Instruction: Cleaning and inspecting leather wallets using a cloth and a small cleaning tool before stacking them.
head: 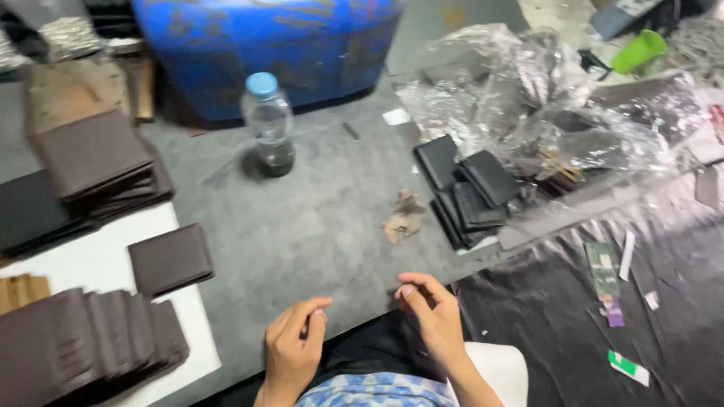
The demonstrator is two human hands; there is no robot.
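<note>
Low in the middle of the frame, the left hand has its fingers curled loosely with thumb and forefinger pinched together, holding nothing that can be made out; the right hand, just to its right, is likewise half-closed with the fingertips bent toward the thumb, and whether anything small sits between them cannot be told; both hover at the near edge of the grey table, well apart from the goods on it; nearest them, above the right hand, lies a crumpled brown scrap; further to the upper right is a heap of black wallets, partly under crinkled clear plastic wrap; in the upper middle stands a clear bottle with a light blue cap, in front of a blue drum; at the left, a single brown wallet lies on a white board, with a fanned row of brown wallets at the lower left and a stack of brown wallets above.
</note>
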